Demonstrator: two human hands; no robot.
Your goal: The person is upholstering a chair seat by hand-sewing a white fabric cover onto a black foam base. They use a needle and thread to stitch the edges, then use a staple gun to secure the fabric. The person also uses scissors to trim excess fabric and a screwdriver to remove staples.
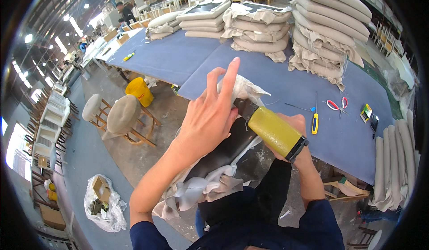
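Note:
My right hand (292, 125) is closed round a yellow staple gun (276, 133), mostly hidden behind its body. The gun's dark nose points to the upper left, close to my left thumb. My left hand (209, 109) is over a cushion piece, its index and middle fingers stretched out and apart; the other fingers are partly hidden. Below the hands lies the cushion piece's dark underside (223, 157). Light fabric (245, 89) bunches up beyond the gun's nose, and loose fabric edges (201, 188) hang on the side near me.
On the blue table (268, 78) lie a yellow-handled screwdriver (315, 120), red-handled cutters (338, 105) and a small yellow box (366, 112). Stacked cushions (328, 22) stand at the back. Left are a yellow bucket (140, 91), stools (127, 115) and a plastic bag (105, 203).

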